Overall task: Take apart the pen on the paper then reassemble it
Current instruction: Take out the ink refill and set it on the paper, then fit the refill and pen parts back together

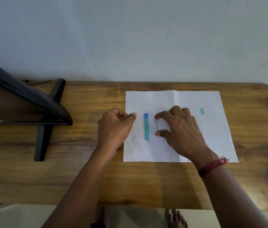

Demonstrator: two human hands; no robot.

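Your pen lies in pieces on the paper (195,99), centre-right of frame: a translucent blue barrel (146,126), a thin dark refill (157,125) pinched by your right hand (179,127), a small teal cap (202,111). Your left hand (115,127) is curled closed.

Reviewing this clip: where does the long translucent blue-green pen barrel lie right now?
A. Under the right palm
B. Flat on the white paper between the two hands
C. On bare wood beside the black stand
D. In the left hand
B: the long translucent blue-green pen barrel lies flat on the white paper, untouched, between the left hand and the right hand.
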